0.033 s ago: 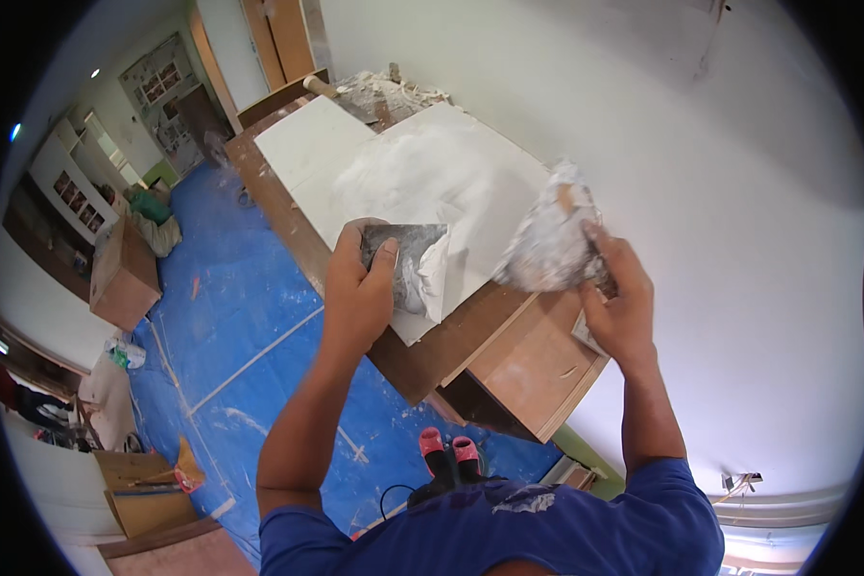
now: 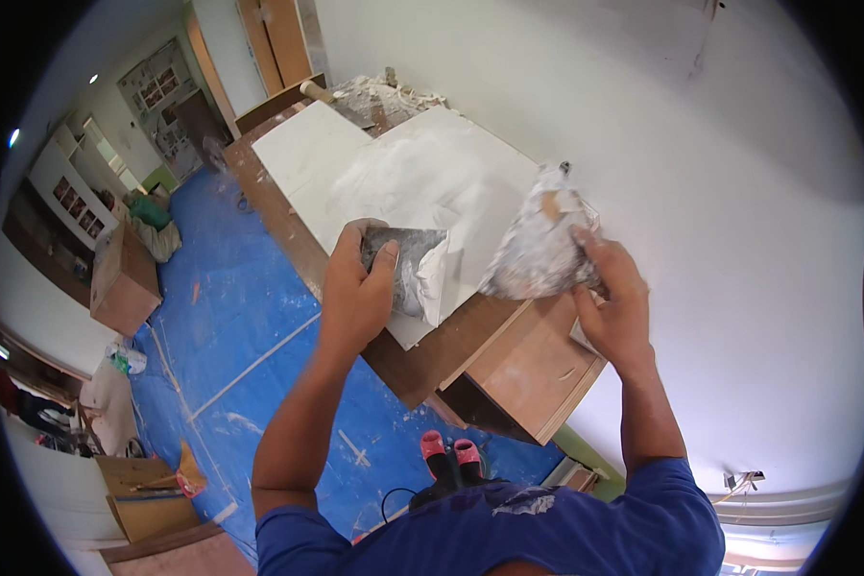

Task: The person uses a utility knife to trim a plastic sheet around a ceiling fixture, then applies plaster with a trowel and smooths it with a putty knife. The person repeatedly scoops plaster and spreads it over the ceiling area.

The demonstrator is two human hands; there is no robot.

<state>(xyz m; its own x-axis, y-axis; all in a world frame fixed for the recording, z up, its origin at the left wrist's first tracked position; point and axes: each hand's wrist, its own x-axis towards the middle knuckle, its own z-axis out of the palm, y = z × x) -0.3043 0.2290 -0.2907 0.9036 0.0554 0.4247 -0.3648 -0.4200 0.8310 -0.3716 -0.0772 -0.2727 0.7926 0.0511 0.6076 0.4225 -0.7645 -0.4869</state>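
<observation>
My left hand [image 2: 355,298] is closed on a flat, square metal plate [image 2: 394,252], thumb across its top face. Along the plate's right side lies a thick lump of white putty [image 2: 431,276]. To the right, my right hand [image 2: 616,300] grips a wide, triangular putty-caked scraper [image 2: 538,245], slightly blurred, with a worn tan patch near its upper corner. Its handle is mostly hidden by my fingers. Both tools are held apart, above a white board [image 2: 302,144] with a broad heap of white powder [image 2: 422,173] on it.
Beneath the board is a brown wooden cabinet [image 2: 422,370] with an open compartment, against a pale wall [image 2: 739,240]. Rubble [image 2: 384,96] lies at its far end. Blue sheeting [image 2: 240,326] covers the floor; a wooden box [image 2: 125,278] stands left. Loose wires [image 2: 739,483] protrude at lower right.
My right hand and the scraper have shifted slightly left, toward the plate, and the scraper has turned a little. My left hand stays almost still with the plate.
</observation>
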